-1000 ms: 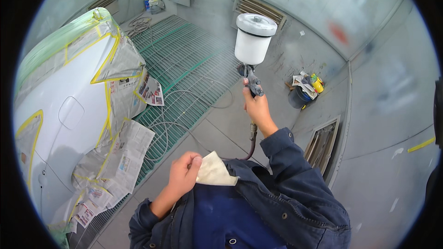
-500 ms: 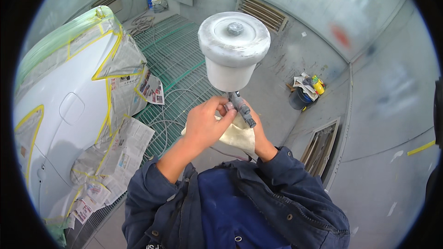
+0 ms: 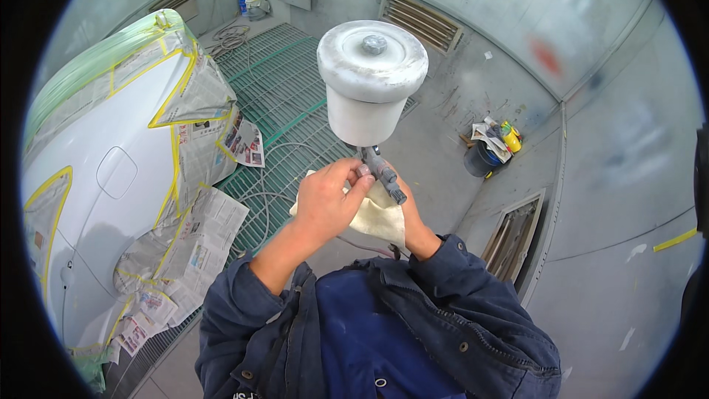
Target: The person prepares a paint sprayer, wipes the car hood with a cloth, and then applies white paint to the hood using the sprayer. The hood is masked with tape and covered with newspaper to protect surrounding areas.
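gripping a gravity-feed spray gun (image 3: 385,175) in the right hand (image 3: 411,210), closed behind the gun; cannot tell exact finger placement, being hidden by gun, cloth and left hand (image 3: 325,196). holding it out in front of the torso, with the white lidded cup (image 3: 365,118) directly above the grip, close to upright, grey knob (image 3: 374,44) at lid centre.

grasping a cream cloth (image 3: 379,220) in the curled left hand, thumb and fingertips brought up to the left side of the gun body; cannot tell which small part lies under them. showing cloth to both sides of the left hand, hanging below the gun and against the right hand. running below the cloth: a slim hose (image 3: 360,246), partly hidden.

wearing a navy jacket (image 3: 480,310) over a blue top, nearer the body than the grip.

noted left of the grip, well apart: white car body panel (image 3: 88,199) with fuel-filler flap (image 3: 117,172), bordered by yellow tape and newspaper masking (image 3: 196,251), pale green film (image 3: 96,81) over the far part.

noted beyond the grip: floor grating (image 3: 288,74), coiled hose (image 3: 230,37) at its far end.

noted right of the grip, by the wall: dark bucket (image 3: 480,161) with papers and a yellow bottle (image 3: 509,135).

counting 4 louvred wall vents (image 3: 421,21).
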Tool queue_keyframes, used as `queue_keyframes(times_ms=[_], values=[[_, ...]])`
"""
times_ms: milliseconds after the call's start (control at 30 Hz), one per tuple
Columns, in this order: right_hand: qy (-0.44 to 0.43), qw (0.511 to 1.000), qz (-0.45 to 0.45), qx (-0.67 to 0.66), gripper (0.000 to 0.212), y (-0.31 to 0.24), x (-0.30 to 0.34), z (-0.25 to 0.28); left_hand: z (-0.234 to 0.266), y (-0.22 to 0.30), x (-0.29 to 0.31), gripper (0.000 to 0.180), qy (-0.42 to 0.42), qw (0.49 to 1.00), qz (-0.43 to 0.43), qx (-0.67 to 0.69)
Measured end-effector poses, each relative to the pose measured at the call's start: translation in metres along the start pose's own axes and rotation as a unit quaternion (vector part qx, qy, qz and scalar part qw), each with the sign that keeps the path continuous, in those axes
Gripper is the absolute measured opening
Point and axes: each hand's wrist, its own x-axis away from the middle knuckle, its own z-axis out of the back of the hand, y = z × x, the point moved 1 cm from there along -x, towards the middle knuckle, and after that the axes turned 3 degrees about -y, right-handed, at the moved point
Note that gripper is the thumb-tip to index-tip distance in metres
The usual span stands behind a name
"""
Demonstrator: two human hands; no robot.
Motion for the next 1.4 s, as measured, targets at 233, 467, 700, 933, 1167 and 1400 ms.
queue_keyframes(times_ms=[233, 467, 700, 933, 1167, 1400], values=[[-0.007, 0.998, -0.046, -0.051, 0.067, -0.001, -0.006, 0.005, -0.007, -0.004, -0.001, 0.023, 0.031, 0.998, -0.055, -0.025], [0.016, 0.990, -0.063, -0.129, 0.071, 0.019, -0.013, 0.020, -0.011, -0.006, -0.003, 0.024, 0.046, 0.995, -0.081, -0.040], [-0.003, 0.986, -0.070, -0.149, 0.073, 0.031, -0.015, 0.031, -0.015, -0.011, -0.003, 0.025, 0.042, 0.993, -0.097, -0.055], [0.014, 0.996, -0.033, -0.082, 0.069, 0.013, -0.007, 0.016, -0.013, -0.015, -0.002, 0.026, 0.034, 0.989, -0.117, -0.088], [-0.005, 0.992, -0.045, -0.116, 0.063, 0.026, -0.011, 0.027, -0.013, -0.011, -0.004, 0.024, 0.032, 0.993, -0.099, -0.052], [0.049, 0.991, -0.014, -0.124, 0.034, 0.007, -0.012, 0.001, -0.006, -0.014, -0.004, 0.033, 0.011, 0.999, -0.038, -0.034]])
